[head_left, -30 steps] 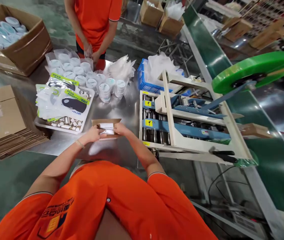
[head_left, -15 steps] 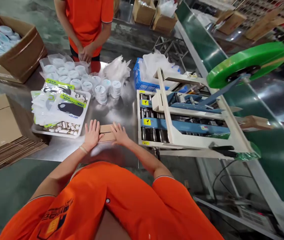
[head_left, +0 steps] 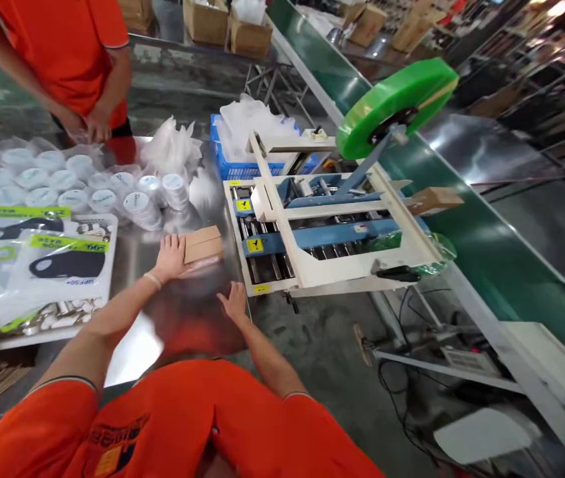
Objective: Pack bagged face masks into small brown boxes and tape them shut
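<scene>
A small closed cardboard box sits on the steel table, its near side facing me. Against the box's left end is my left hand, fingers close together and gripping that end. My right hand is off the box, below and to its right near the table edge, thumb and fingers apart and holding nothing. To the left, a white tray bears packaged face masks over small white and metallic pieces. Behind it stand stacked round white containers in clear plastic.
Right of the table stands a roller machine with a big green tape roll. A blue crate of plastic bags is behind it. A green conveyor runs diagonally beyond, with another box near it. A co-worker stands across the table.
The view has swung right. The box has moved right toward the machine and turned slightly, with my left hand at its left end. My right hand has let go and drawn back toward me.
</scene>
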Available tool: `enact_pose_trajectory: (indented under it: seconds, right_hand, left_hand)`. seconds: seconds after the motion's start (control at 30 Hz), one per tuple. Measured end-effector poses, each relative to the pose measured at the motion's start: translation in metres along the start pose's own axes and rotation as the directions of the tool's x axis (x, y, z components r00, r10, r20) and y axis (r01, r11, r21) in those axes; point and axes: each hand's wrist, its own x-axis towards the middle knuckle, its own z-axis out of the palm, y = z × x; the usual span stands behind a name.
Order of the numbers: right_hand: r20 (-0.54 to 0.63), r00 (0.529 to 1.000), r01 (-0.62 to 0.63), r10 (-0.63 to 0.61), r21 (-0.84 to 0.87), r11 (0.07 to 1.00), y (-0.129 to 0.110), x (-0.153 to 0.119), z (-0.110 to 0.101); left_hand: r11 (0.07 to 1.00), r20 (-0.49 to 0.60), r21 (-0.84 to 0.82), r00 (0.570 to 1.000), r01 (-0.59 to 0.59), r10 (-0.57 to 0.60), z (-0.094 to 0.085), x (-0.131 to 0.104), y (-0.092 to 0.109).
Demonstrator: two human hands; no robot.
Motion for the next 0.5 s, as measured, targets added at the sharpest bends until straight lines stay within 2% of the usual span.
enact_pose_trajectory:
  seconds: [0.13, 0.27, 0.33, 0.4, 0.47, 0.5]
  right_hand:
    - [0.13, 0.991, 0.04, -0.024, -0.128, 0.991, 0.026, -0.011, 0.03]
    - [0.144, 0.987, 0.102, -0.077, -0.177, 0.979, 0.039, -0.008, 0.055]
    - [0.152, 0.985, 0.11, -0.08, -0.198, 0.974, 0.045, -0.007, 0.061]
    - [0.16, 0.983, 0.121, -0.088, -0.207, 0.971, 0.048, -0.007, 0.063]
    - [0.157, 0.982, 0.139, -0.108, -0.202, 0.969, 0.05, -0.007, 0.061]
    - [0.155, 0.981, 0.15, -0.12, -0.197, 0.969, 0.05, -0.007, 0.058]
  left_hand:
    - [0.989, -0.022, -0.117, 0.996, -0.086, 0.084, 0.016, 0.1, 0.041]
    - [0.978, -0.018, -0.139, 0.988, -0.153, 0.152, 0.045, 0.17, 0.095]
    - [0.967, 0.0, -0.187, 0.984, -0.175, 0.179, 0.061, 0.198, 0.129]
    - [0.932, 0.005, -0.31, 0.98, -0.186, 0.197, 0.074, 0.219, 0.162]
    - [0.858, -0.042, -0.476, 0.979, -0.195, 0.199, 0.08, 0.226, 0.186]
    - [0.81, -0.088, -0.548, 0.978, -0.208, 0.191, 0.08, 0.224, 0.191]
